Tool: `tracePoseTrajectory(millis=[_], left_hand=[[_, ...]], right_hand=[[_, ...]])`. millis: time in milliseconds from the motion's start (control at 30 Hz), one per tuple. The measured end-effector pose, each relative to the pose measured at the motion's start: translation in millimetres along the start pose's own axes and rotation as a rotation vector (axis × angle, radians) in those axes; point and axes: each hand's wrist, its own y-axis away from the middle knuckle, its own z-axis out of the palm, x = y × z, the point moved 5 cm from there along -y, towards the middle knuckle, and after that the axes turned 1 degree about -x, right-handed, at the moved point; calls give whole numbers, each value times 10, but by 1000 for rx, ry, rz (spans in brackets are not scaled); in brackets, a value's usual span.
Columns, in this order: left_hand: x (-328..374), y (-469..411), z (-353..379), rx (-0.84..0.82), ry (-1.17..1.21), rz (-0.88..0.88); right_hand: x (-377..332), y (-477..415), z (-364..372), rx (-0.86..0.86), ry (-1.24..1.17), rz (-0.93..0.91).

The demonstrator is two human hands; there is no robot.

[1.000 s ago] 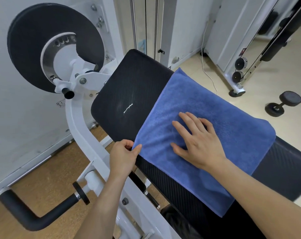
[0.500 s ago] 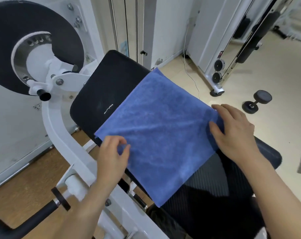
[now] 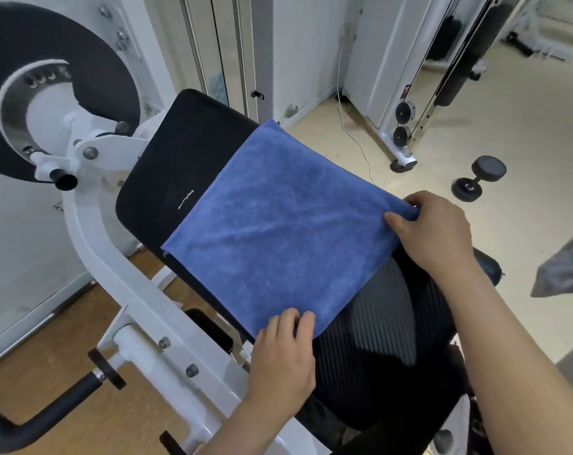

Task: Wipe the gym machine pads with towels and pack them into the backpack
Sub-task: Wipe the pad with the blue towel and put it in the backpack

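Blue towel (image 3: 278,231) lies spread flat over the black pad (image 3: 186,149) of the gym machine, covering the pad's right and near part while the far left part stays bare and shows a small white mark. Its near corner is pinched by the left hand (image 3: 283,356), thumb and curled fingers closing on the cloth at the pad's near edge. Its right corner is gripped by the right hand (image 3: 432,231), fingers curled over the edge and thumb pressed on top of the cloth. Under the towel's near side a ribbed black seat (image 3: 377,323) shows. A white frame (image 3: 114,274) runs along the left of the pad, with a large black disc (image 3: 91,60) above it. A dumbbell (image 3: 478,178) rests on the pale floor (image 3: 524,126) to the right, well apart from the pad.
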Motion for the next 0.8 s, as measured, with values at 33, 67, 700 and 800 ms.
tracePoseTrajectory(millis=[33,67,700,800], left_hand=[[24,-14,9,-24,-29,-23],[43,-35,17,-33,-60,-42],[16,168,-155,-23,439,-277],[-131,151,-309,-73,802,-443]], right_hand=[[-6,-4,-10,2,-31,14],[-14,-3,-14,5,-57,24],[81,233,-107,48,-692,-81],[-196,230,-193,-75,-812,-82]])
